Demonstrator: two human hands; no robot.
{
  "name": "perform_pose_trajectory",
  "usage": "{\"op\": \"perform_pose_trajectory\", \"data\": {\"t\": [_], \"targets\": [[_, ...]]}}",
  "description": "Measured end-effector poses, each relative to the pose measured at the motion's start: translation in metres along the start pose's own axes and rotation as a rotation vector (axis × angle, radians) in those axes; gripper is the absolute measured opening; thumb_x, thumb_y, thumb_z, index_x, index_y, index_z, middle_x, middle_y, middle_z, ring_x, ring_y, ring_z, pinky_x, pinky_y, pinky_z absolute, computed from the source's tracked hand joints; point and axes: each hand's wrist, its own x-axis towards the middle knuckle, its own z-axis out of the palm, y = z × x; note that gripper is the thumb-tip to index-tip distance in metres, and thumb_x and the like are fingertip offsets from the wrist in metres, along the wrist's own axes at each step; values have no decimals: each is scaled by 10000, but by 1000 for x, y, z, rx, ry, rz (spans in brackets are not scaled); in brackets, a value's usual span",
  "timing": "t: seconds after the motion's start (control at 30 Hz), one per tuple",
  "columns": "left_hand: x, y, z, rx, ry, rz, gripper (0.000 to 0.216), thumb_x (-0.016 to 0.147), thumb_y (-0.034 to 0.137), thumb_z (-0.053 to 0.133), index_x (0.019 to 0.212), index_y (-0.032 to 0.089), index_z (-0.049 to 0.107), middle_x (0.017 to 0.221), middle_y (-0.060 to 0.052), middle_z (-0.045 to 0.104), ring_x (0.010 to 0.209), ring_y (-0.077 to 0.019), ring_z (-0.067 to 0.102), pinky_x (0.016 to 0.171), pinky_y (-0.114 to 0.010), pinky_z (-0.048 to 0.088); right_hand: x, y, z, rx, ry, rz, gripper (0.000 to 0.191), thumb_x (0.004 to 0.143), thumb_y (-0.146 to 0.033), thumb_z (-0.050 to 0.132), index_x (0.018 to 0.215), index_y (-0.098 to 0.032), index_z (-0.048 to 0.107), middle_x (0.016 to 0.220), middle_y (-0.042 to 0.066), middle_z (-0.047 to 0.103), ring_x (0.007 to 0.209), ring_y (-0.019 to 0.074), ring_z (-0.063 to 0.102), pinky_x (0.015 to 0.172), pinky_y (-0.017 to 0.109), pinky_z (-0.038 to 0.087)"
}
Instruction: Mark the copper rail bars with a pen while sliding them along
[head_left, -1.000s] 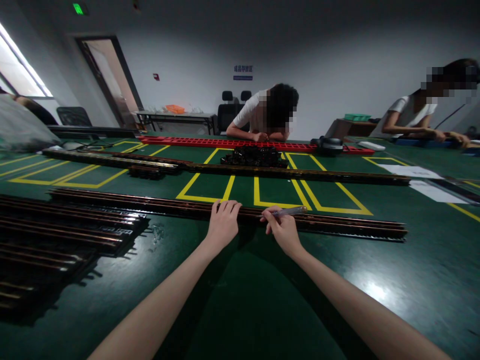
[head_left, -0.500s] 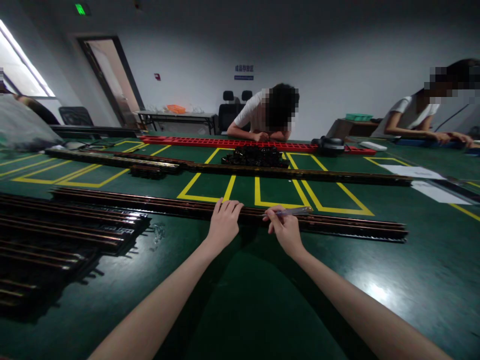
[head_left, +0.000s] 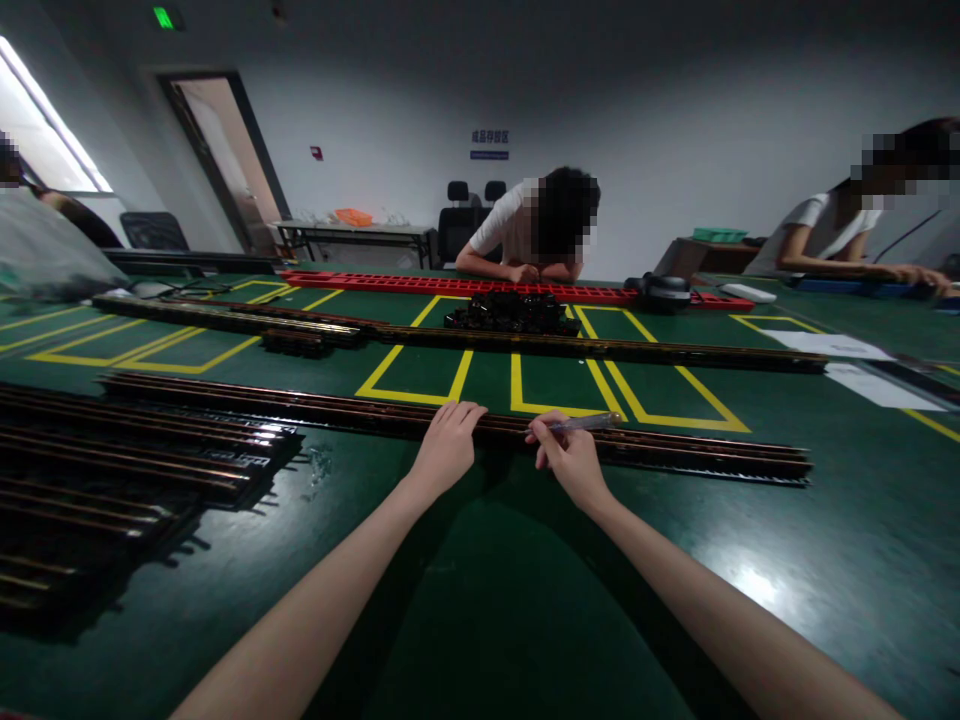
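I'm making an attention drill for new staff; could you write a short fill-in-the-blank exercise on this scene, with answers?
The person's right hand holds a slim tool with a translucent handle, its butt end toward the picture's ____ edge.
The person's left hand touches a long ____ rail with copper-coloured strips.
Tape outlines on the smooth green tabletop are ____.
The heap of glossy black parts lies nearer the camera than the long slatted bar, which is ____.
Missing words: right; black; yellow; red.

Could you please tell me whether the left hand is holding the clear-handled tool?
No, the right hand holds the clear-handled tool, while the left hand rests on the long dark rail.
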Motion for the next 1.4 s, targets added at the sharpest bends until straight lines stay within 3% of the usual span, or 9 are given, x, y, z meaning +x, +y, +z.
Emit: {"op": "perform_pose_trajectory", "data": {"t": [0.33, 0.6, 1.07, 1.4], "targets": [[1, 3, -1, 53, -30, 11, 389, 883, 303, 444, 1242, 170, 515, 1212, -85, 603, 1141, -225, 529, 1018, -416, 378, 1, 8, 1, -26, 1, -16, 356, 858, -525, 505, 779, -181, 554, 654, 23, 630, 417, 106, 546, 390, 221, 428], [1, 1, 2, 85, -12, 25, 380, 905, 385, 456, 1214, 174, 521, 1190, -83, 609, 1116, -222, 542, 993, -405, 378, 1, 8, 1, -19, 9, -13, 378, 842, -551, 511, 768, -183, 554, 642, 19, 622, 410, 109, 542, 372, 218, 411], [0, 4, 2, 104, -9, 10, 280, 909, 243, 461, 1164, 155, 538, 1165, -81, 608, 1092, -208, 541, 986, -377, 376, 0, 5, 1, -21, 4, -5, 354, 854, -520, 516, 775, -177, 559, 661, 27, 628, 431, 106, 553, 384, 212, 422], [1, 7, 5, 158, 32, 31, 301, 912, 245, 410, 1150, 136, 559, 1173, -91, 612, 1077, -223, 542, 969, -389, 381, 1, 8, 2, 6, 21, -13, 351, 879, -500, 491, 791, -169, 567, 687, 30, 643, 413, 89, 542, 388, 203, 419]]}}
